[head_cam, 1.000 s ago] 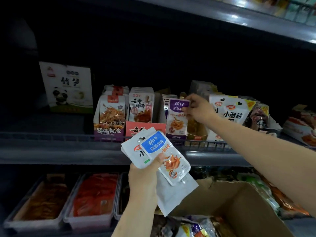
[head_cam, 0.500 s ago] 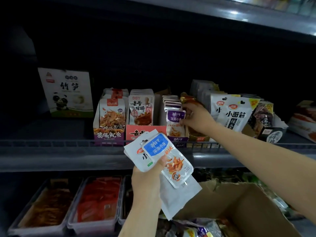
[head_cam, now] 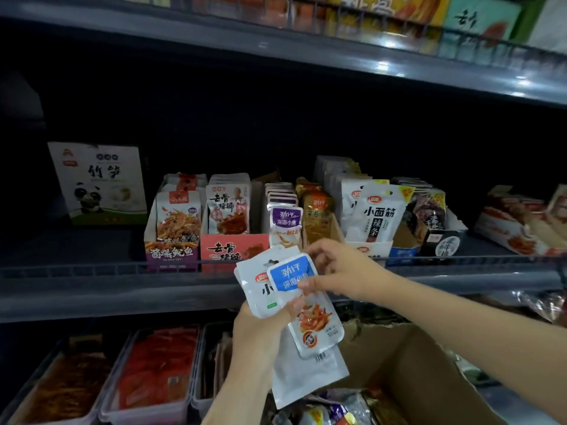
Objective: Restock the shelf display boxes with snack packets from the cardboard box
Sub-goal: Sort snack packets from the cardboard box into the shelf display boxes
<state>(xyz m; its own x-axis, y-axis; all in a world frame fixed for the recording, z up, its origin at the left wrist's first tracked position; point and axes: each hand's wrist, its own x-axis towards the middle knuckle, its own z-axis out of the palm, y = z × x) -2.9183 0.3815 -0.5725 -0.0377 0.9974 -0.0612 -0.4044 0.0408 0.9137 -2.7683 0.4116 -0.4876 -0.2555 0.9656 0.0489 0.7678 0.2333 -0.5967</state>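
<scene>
Step in hand: picking the next packet off the hand-held stack. The left hand (head_cam: 260, 329) grips a fanned stack of snack packets, thumb on front, fingers curled behind: a white foil packet with a red logo (head_cam: 256, 286), the blue-labelled clear-fronted packet of orange strips (head_cam: 302, 299) on top, and a plain white packet back (head_cam: 306, 375) lowest. The right hand (head_cam: 340, 271) sits at the blue-labelled packet's upper right edge, thumb and forefinger closing on it in a pinch; the remaining fingers are loosely curled. The stack is held in front of the grey shelf rail (head_cam: 122, 271), just below the purple-labelled packets in their display box (head_cam: 283, 222). The open brown cardboard box (head_cam: 414, 378) is at lower right, with more packets inside. Next move, as a judgement: peel the blue packet clear without dragging the white one beneath, then find its matching slot. No blue-labelled row is clearly visible; the purple and gold (head_cam: 317, 216) rows carry similar print, so the label needs checking before insertion. Risk: slick foil, the stack may slip.
</scene>
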